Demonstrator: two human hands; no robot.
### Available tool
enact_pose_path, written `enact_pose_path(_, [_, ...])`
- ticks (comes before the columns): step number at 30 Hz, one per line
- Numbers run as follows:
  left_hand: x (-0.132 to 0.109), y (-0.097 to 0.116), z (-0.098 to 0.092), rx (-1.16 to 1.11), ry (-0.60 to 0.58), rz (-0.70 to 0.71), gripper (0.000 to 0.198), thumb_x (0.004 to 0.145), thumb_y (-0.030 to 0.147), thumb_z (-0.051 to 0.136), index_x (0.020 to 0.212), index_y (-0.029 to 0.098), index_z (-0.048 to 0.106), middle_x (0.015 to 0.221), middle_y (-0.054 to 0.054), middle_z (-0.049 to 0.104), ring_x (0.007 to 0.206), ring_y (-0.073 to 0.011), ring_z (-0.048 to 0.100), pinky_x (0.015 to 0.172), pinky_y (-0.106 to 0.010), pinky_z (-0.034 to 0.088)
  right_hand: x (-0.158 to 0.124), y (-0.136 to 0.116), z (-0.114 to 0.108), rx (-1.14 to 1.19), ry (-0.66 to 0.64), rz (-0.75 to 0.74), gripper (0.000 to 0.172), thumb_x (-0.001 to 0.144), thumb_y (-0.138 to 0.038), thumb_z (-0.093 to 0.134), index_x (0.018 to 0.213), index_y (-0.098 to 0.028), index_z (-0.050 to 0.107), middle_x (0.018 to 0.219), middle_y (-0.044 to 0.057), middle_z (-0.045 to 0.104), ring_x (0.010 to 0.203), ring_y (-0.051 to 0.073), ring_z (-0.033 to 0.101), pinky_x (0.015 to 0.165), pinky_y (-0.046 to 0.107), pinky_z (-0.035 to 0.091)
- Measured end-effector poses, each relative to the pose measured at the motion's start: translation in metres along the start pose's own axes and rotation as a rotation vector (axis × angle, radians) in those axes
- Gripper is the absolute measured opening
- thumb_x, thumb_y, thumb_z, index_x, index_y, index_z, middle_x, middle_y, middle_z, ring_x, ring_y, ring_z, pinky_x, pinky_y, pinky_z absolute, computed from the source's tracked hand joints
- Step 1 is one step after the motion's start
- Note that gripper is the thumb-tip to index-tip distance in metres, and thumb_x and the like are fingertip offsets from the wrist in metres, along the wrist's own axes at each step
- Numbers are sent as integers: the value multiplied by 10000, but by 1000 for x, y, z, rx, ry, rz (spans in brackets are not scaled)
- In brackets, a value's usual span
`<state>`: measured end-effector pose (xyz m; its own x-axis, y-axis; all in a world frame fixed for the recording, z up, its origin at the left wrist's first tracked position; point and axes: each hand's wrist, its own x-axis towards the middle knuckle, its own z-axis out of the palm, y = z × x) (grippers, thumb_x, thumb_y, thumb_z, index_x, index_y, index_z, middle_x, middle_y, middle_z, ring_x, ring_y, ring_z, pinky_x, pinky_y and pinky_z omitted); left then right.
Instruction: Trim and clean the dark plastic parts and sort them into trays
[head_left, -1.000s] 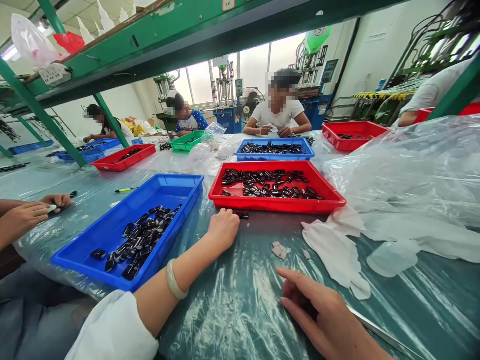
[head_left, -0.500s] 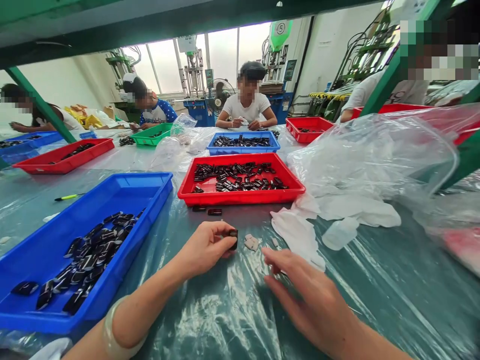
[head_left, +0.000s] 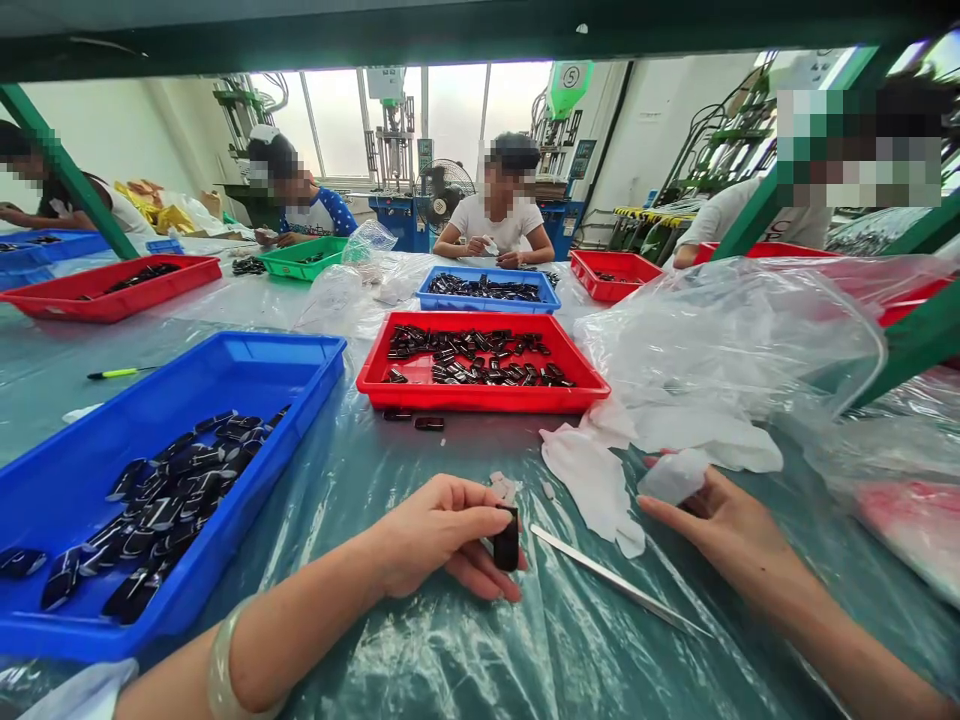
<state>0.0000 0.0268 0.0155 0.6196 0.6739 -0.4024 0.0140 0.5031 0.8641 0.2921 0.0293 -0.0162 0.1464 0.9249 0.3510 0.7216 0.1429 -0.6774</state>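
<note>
My left hand (head_left: 442,532) pinches a small black part (head_left: 507,540) upright just above the plastic-covered green table (head_left: 480,640). My right hand (head_left: 731,535) lies to the right with its fingers around a small white bottle (head_left: 675,478). Between the hands a thin metal blade (head_left: 615,582) rests flat on the table. Ahead stands a red tray (head_left: 480,395) with several black parts. A blue tray (head_left: 225,480) at my left holds several more. Two loose black parts (head_left: 414,418) lie in front of the red tray.
White cloths (head_left: 600,480) and a big clear plastic bag (head_left: 735,340) lie at the right. Several other people sit round the table with red, blue and green trays. A green shelf frame (head_left: 907,345) slants down at the right; a pen (head_left: 120,373) lies far left.
My left hand has drawn the black part back toward me and turned it upright. My right hand has moved right onto the white bottle, uncovering the metal blade.
</note>
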Motion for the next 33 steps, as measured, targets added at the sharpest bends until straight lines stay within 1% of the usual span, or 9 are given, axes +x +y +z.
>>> enact_pose_path(4, [-1, -1, 1, -37, -27, -5, 279, 728, 360, 616, 816, 96, 601, 792, -109, 666, 629, -175, 674, 467, -151, 481, 1, -12, 0, 73, -152, 51, 215, 788, -332, 553, 921, -183, 633, 881, 78, 716, 749, 215, 684, 614, 247, 545])
enact_pose_path(8, [-2, -1, 2, -62, -41, -20, 265, 728, 342, 617, 820, 93, 608, 783, -114, 671, 613, -168, 671, 460, -148, 482, 3, -33, 5, 70, -162, 22, 336, 723, -349, 629, 1027, -207, 614, 1041, 64, 674, 909, 250, 644, 750, 325, 528])
enact_pose_path(12, [-2, -2, 3, -105, -51, -26, 275, 736, 351, 607, 827, 92, 609, 785, -123, 672, 612, -171, 672, 451, -144, 481, 4, -62, 17, 62, -203, -62, 423, 707, -366, 636, 1105, -229, 595, 1180, 36, 607, 1122, 271, 526, 918, 391, 443])
enact_pose_path(17, [-1, -1, 1, -150, -34, -40, 309, 777, 389, 551, 779, 85, 607, 788, -138, 671, 603, -175, 672, 440, -146, 483, 3, -80, 25, 97, -237, -45, 440, 712, -415, 618, 1104, -217, 593, 1170, 48, 614, 1112, 285, 533, 951, 416, 409])
enact_pose_path(20, [-1, -1, 1, -159, -25, -55, 326, 792, 397, 526, 779, 82, 608, 795, -150, 671, 608, -181, 674, 434, -147, 482, 3, -69, 18, 121, -235, 60, 404, 686, -433, 634, 1025, -216, 616, 1073, 52, 662, 999, 285, 601, 870, 380, 467])
enact_pose_path(24, [0, -3, 0, -172, -27, -55, 332, 790, 404, 526, 771, 82, 606, 785, -150, 671, 608, -183, 673, 434, -151, 484, 5, -36, 3, 90, -167, 197, 347, 630, -439, 653, 871, -191, 614, 903, 90, 703, 846, 296, 651, 685, 355, 530])
enact_pose_path(27, [2, -7, -1, -164, -40, -55, 306, 769, 389, 559, 783, 87, 612, 779, -138, 672, 608, -179, 671, 435, -151, 483, 6, -13, -5, 61, -138, 260, 296, 629, -415, 645, 824, -195, 610, 836, 100, 712, 769, 286, 669, 630, 335, 542])
enact_pose_path(31, [2, -9, -1, -82, -33, -43, 244, 710, 305, 637, 837, 97, 633, 804, -117, 674, 629, -159, 666, 447, -138, 478, 3, 0, -10, 33, -112, 260, 273, 631, -385, 666, 836, -209, 627, 815, 81, 716, 716, 254, 679, 618, 287, 546])
enact_pose_path(33, [2, -9, -1, -45, -20, -36, 238, 695, 289, 650, 832, 95, 639, 820, -116, 674, 638, -153, 663, 452, -134, 474, -2, 1, -13, 17, -28, 221, 312, 610, -362, 692, 876, -217, 617, 833, 77, 714, 724, 251, 679, 609, 270, 547])
